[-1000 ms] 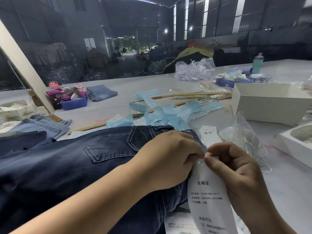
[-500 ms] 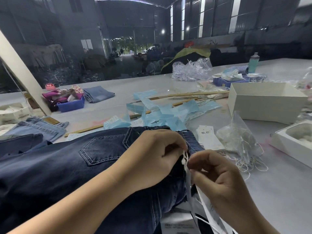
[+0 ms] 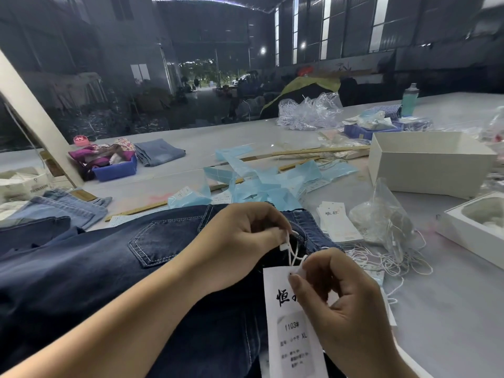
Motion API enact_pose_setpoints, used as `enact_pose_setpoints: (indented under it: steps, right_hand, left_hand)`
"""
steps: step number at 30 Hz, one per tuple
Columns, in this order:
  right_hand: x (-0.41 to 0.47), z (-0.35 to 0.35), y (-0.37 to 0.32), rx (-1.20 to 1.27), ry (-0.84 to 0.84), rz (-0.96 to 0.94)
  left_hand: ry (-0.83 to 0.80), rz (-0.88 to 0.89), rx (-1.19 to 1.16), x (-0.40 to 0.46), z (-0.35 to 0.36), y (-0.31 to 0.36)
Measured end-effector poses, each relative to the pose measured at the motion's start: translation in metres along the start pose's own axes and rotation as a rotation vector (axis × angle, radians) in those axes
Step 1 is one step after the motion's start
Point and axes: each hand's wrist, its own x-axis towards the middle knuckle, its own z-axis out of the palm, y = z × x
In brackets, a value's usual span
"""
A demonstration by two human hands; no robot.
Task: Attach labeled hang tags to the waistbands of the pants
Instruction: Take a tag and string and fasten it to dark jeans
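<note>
While hands pinch thin white string, stiff rectangular tag overlaps denim.

My jeans are dark, coarse denim with pale stitching; the tag on them is smooth matt paper, its string thin white cord.

Your pants lie on the desk; spare tags sit right of them, a box behind.
</note>
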Motion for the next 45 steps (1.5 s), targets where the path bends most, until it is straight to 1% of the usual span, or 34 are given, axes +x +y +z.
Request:
enact_pose_setpoints:
  steps: [4, 10, 13, 17, 22, 25, 27, 28, 30, 33, 35, 37, 39, 42, 45]
  right_hand:
    - [0.001, 0.002, -0.002, -0.131, 0.029, -0.11]
    - [-0.007, 0.008, -0.002, -0.332, 0.042, -0.233]
    - [-0.011, 0.009, 0.0, -0.333, 0.049, -0.249]
    - [-0.011, 0.007, 0.005, -0.272, 0.064, -0.224]
    - [-0.009, 0.001, 0.005, -0.164, 0.042, -0.109]
    - [-0.007, -0.007, 0.006, -0.118, -0.083, 0.07]
    - [-0.003, -0.012, 0.009, -0.172, -0.178, 0.166]
    - [0.0, -0.015, 0.01, -0.198, -0.181, 0.195]
    - [0.004, -0.022, 0.01, -0.233, -0.145, 0.192]
    - [0.012, -0.031, 0.008, -0.305, -0.106, 0.139]
    - [0.017, -0.035, 0.007, -0.325, -0.026, 0.095]
    - [0.021, -0.034, 0.003, -0.265, 0.075, 0.079]
    - [0.024, -0.029, -0.005, -0.091, 0.134, 0.101]
    - [0.026, -0.022, -0.022, 0.2, 0.121, 0.147]
    - [0.033, -0.018, -0.033, 0.332, 0.137, 0.171]
  left_hand:
    - [0.022, -0.061, -0.096, 0.003, -0.004, -0.002]
    - [0.019, -0.067, -0.057, 0.002, -0.001, -0.004]
    - [0.019, -0.066, -0.046, 0.002, -0.001, -0.004]
    - [0.024, -0.068, -0.038, 0.002, -0.001, -0.005]
    - [0.018, -0.063, -0.02, 0.003, -0.001, -0.005]
    - [0.019, -0.074, -0.02, 0.003, -0.002, -0.004]
    - [0.013, -0.081, -0.015, 0.003, -0.003, -0.003]
    - [0.009, -0.081, -0.012, 0.003, -0.003, -0.002]
    - [0.005, -0.077, -0.013, 0.003, -0.003, -0.002]
    - [0.001, -0.074, -0.052, 0.004, -0.003, -0.001]
    - [0.004, -0.069, -0.083, 0.004, -0.004, 0.0]
    - [0.027, -0.03, -0.059, 0.003, -0.005, 0.002]
    - [0.061, 0.038, 0.02, 0.002, -0.006, 0.005]
    - [0.073, 0.11, 0.094, -0.001, -0.007, 0.012]
    - [0.056, 0.139, 0.095, -0.002, -0.007, 0.016]
